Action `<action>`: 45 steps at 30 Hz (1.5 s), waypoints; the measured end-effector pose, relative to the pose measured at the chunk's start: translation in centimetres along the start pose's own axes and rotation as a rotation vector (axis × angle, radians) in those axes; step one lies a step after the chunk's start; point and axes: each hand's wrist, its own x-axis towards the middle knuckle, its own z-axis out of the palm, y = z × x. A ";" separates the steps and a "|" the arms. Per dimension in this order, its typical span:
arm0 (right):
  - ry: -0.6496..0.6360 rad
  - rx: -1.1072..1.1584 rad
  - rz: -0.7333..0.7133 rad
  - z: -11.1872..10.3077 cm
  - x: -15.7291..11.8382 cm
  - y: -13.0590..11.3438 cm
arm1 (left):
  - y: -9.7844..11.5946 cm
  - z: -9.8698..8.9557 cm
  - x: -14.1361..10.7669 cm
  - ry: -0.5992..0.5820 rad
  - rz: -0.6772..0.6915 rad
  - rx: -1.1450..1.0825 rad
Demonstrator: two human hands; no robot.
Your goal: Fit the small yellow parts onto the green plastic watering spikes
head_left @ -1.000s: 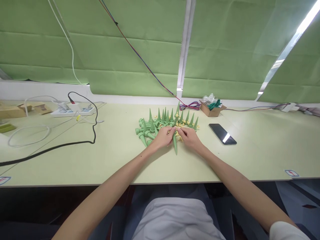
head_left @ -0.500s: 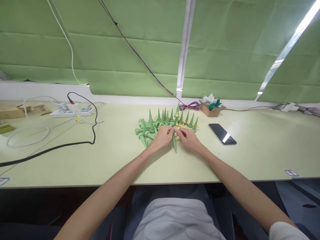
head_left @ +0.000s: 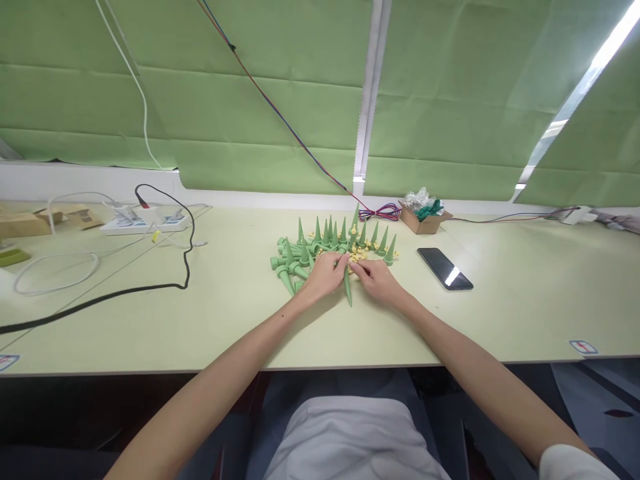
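Note:
My left hand (head_left: 327, 275) is closed round the top of a green plastic watering spike (head_left: 347, 291), which points down toward me. Close by on the right, my right hand (head_left: 379, 279) is pinched at the head of that spike. Whatever lies between its fingertips is too small to make out. Just beyond both hands lie small yellow valve pieces (head_left: 359, 254). Several more green spikes (head_left: 304, 253) are heaped by the left hand, some lying flat. Behind them a row of spikes (head_left: 383, 241) stands tip up, some with yellow pieces at the base.
A black phone (head_left: 445, 268) lies right of the hands. Behind it are a small cardboard box (head_left: 424, 221) with plastic wrap and a coiled red-blue wire (head_left: 381, 212). At the left, a power strip (head_left: 145, 224) and a black cable (head_left: 189, 257) lie on the table (head_left: 230, 320).
My right hand's fingertips have drawn slightly down and away from the spike's head, showing more yellow pieces behind. The spike in my left hand has shifted very slightly left.

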 end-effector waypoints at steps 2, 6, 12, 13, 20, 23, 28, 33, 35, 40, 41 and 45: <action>-0.014 -0.011 0.018 0.0 0.0 0.0 | 0.0 0.0 0.0 -0.001 -0.005 -0.003; -0.029 -0.035 0.030 0.1 0.0 0.1 | -0.1 0.0 0.0 -0.005 -0.021 -0.019; -0.014 -0.053 0.042 0.1 0.1 0.0 | 0.0 0.0 0.1 -0.001 -0.017 -0.011; -0.009 -0.063 0.044 0.1 0.1 -0.1 | 0.1 0.0 0.1 0.000 -0.016 -0.002; 0.001 -0.037 0.035 -0.2 0.0 -0.5 | 0.0 0.0 0.3 0.014 -0.014 0.055; 0.002 -0.021 0.025 -0.2 0.0 -0.4 | 0.0 0.0 0.3 0.023 -0.009 0.067; 0.019 -0.034 0.010 -0.2 0.0 -0.3 | 0.1 0.0 0.2 0.022 0.018 0.063; 0.027 -0.054 -0.003 -0.2 0.1 -0.1 | 0.1 0.0 0.2 0.028 0.028 0.053; 0.033 -0.054 -0.002 -0.2 0.1 -0.1 | 0.1 0.0 0.2 0.031 0.036 0.052; 0.047 -0.069 0.003 -0.1 0.2 0.0 | 0.1 0.1 0.1 0.029 0.050 0.046; 0.047 -0.072 0.005 -0.1 0.2 0.0 | 0.1 0.1 0.1 0.028 0.047 0.044; 0.038 -0.077 0.018 -0.1 0.1 -0.1 | 0.2 0.0 0.0 0.027 0.039 0.028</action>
